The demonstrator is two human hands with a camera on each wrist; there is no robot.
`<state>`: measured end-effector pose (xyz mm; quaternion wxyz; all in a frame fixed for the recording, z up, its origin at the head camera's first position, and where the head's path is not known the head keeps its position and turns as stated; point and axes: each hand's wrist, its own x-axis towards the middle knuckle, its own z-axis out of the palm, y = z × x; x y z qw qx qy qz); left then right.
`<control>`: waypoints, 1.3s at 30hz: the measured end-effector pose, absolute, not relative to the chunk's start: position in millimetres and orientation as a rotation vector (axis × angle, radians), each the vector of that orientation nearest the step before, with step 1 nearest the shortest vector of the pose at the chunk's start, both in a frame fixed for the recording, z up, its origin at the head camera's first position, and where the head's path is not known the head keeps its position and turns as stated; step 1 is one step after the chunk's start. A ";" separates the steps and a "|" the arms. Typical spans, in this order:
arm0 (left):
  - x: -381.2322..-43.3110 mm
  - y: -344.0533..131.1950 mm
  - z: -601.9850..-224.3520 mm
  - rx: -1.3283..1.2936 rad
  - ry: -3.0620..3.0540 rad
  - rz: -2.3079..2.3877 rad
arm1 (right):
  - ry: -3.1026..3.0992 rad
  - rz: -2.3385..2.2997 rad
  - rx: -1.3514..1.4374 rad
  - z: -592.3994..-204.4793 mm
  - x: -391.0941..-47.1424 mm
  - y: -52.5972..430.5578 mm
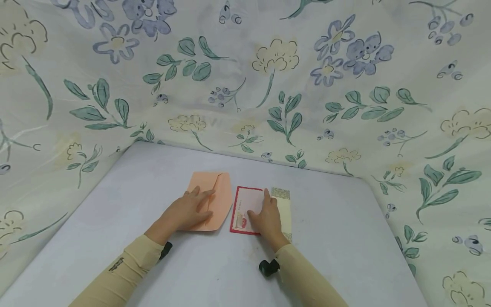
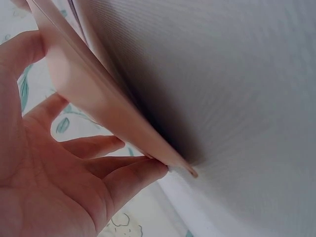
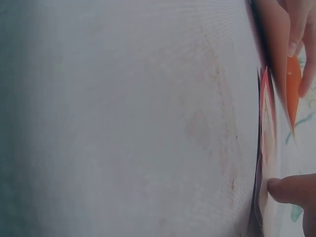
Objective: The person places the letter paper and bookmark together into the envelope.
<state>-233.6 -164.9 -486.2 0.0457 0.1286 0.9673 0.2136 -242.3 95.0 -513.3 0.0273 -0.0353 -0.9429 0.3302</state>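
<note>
A peach-coloured paper envelope (image 1: 220, 209) lies on the table with its flap edge upward. My left hand (image 1: 189, 209) rests on it with fingers spread; in the left wrist view the fingertips (image 2: 143, 170) touch its surface. To its right lies a white card with a red border (image 1: 245, 198), a small red print in its lower left corner. My right hand (image 1: 268, 217) lies over the card's right part, the thumb (image 3: 284, 187) touching the face. A cream paper with patterned ends (image 1: 284, 209) shows beside the card, partly hidden by this hand.
The white table (image 1: 337, 238) spreads around the papers. A floral sheet (image 1: 238, 85) hangs behind it and along both sides. Dark straps with small black devices (image 1: 269, 267) sit at the wrists.
</note>
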 end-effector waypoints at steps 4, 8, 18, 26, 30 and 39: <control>-234.7 -165.3 -487.6 0.404 2.960 0.645 | -2.906 1.024 -0.125 -515.4 -242.6 94.9; -234.2 -165.1 -486.4 0.410 2.960 0.644 | -2.902 1.022 -0.133 -514.4 -241.2 94.4; -233.1 -164.6 -485.3 0.402 2.955 0.650 | -2.902 1.050 -0.118 -512.1 -240.4 94.0; -233.8 -165.0 -487.0 0.409 2.960 0.648 | -2.913 1.048 -0.109 -514.0 -240.5 94.6; -234.0 -165.1 -487.6 0.405 2.961 0.647 | -2.910 1.051 -0.087 -514.9 -240.5 95.3; -234.0 -164.2 -486.8 0.389 2.955 0.639 | -2.920 1.080 -0.062 -513.6 -238.9 95.9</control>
